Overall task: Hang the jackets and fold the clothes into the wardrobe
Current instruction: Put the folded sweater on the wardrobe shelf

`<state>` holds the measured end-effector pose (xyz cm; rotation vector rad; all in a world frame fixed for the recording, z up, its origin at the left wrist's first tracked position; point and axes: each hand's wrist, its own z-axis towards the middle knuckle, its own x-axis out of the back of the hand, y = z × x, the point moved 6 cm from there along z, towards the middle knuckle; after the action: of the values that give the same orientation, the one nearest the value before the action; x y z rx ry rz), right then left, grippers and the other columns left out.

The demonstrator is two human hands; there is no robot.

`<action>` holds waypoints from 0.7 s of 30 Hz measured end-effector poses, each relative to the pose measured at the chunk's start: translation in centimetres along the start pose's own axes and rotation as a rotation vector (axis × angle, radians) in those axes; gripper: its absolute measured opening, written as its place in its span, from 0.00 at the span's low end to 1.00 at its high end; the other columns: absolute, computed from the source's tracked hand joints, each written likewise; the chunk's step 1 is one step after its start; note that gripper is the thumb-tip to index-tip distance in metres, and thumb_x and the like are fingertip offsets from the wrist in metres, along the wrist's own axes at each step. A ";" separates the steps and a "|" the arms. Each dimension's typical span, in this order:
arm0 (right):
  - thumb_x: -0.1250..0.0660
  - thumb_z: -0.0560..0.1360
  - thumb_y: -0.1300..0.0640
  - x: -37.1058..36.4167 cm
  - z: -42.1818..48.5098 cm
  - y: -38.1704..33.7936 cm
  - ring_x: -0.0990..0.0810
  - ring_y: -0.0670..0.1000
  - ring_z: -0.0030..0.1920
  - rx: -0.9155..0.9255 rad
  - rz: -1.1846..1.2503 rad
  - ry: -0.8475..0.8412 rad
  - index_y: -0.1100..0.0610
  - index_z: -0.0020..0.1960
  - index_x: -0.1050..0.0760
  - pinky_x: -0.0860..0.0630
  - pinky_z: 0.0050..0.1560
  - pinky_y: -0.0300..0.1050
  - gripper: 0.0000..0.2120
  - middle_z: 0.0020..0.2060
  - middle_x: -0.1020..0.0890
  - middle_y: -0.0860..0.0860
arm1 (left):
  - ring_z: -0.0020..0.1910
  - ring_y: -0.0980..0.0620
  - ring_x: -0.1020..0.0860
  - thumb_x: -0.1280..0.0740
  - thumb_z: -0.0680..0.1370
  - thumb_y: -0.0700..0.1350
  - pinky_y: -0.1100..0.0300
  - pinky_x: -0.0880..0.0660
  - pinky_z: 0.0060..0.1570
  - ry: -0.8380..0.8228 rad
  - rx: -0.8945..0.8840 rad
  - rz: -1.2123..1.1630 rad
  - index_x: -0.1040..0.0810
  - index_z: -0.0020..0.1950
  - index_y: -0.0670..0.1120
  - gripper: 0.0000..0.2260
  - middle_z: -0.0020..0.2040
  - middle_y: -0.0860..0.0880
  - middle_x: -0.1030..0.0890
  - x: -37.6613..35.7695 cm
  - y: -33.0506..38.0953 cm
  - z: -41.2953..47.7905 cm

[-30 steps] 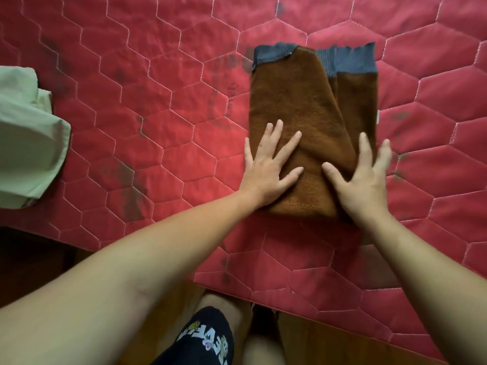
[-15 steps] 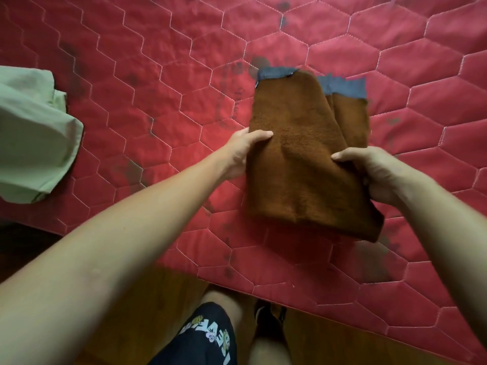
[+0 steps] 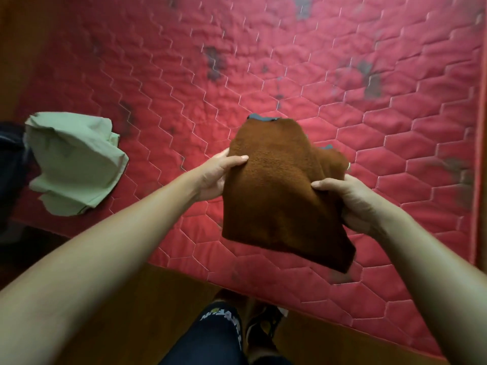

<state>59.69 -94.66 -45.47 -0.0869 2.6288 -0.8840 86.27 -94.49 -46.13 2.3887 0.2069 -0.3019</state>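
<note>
A folded brown fleece garment (image 3: 279, 191) with a grey ribbed hem hangs in the air above the red quilted mattress (image 3: 342, 101). My left hand (image 3: 218, 175) grips its left edge, thumb on top and fingers underneath. On the right edge my right hand (image 3: 350, 201) holds it the same way, thumb over the fabric. The garment's near corner droops toward me. No wardrobe is in view.
A crumpled pale green garment (image 3: 73, 164) lies on the mattress's left side. Dark fabric (image 3: 10, 159) shows at the far left edge. The wooden floor (image 3: 131, 299) runs along the mattress's near edge, where my legs and dark shoes (image 3: 261, 330) stand.
My hands went from pressing flat on the brown garment to gripping its sides, then lifted it off the mattress toward me. The view shifted, and the green garment now sits nearer the centre.
</note>
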 end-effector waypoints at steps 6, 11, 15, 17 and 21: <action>0.31 0.75 0.67 -6.4 -9.0 -5.8 0.14 0.57 0.46 0.080 -0.069 -0.068 0.62 0.63 0.23 0.17 0.44 0.49 0.16 0.51 0.14 0.62 | 0.59 0.47 0.18 0.35 0.82 0.41 0.51 0.19 0.55 0.053 -0.112 -0.049 0.27 0.71 0.49 0.17 0.64 0.44 0.18 -1.2 5.4 -12.0; 0.29 0.74 0.67 -10.5 -15.9 -8.4 0.15 0.60 0.50 0.141 -0.127 -0.100 0.59 0.66 0.26 0.18 0.49 0.52 0.21 0.56 0.16 0.64 | 0.61 0.43 0.18 0.35 0.81 0.41 0.48 0.20 0.59 0.121 -0.177 -0.091 0.28 0.72 0.49 0.19 0.65 0.41 0.19 -2.0 7.5 -21.2; 0.27 0.73 0.65 -13.5 -20.5 -10.0 0.14 0.62 0.53 0.171 -0.175 -0.137 0.56 0.66 0.27 0.18 0.53 0.57 0.22 0.55 0.15 0.63 | 0.61 0.41 0.19 0.34 0.80 0.39 0.48 0.19 0.56 0.135 -0.228 -0.120 0.27 0.71 0.48 0.19 0.63 0.40 0.18 -2.4 8.6 -27.5; 0.27 0.73 0.65 -15.3 -22.5 -10.7 0.14 0.62 0.52 0.195 -0.203 -0.155 0.57 0.65 0.26 0.18 0.52 0.56 0.21 0.54 0.15 0.63 | 0.62 0.40 0.19 0.34 0.80 0.38 0.49 0.19 0.56 0.147 -0.265 -0.139 0.27 0.71 0.47 0.19 0.63 0.39 0.18 -2.3 9.0 -30.2; 0.29 0.75 0.66 -19.6 -25.9 -11.2 0.14 0.60 0.49 0.237 -0.263 -0.176 0.59 0.64 0.25 0.18 0.47 0.52 0.18 0.52 0.14 0.62 | 0.64 0.40 0.21 0.33 0.79 0.36 0.50 0.20 0.60 0.135 -0.326 -0.158 0.28 0.72 0.43 0.21 0.64 0.38 0.19 -0.9 9.2 -35.6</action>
<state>68.06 -85.47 -13.45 -0.4352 2.3646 -1.2095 93.24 -77.30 -14.34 2.0736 0.4717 -0.1643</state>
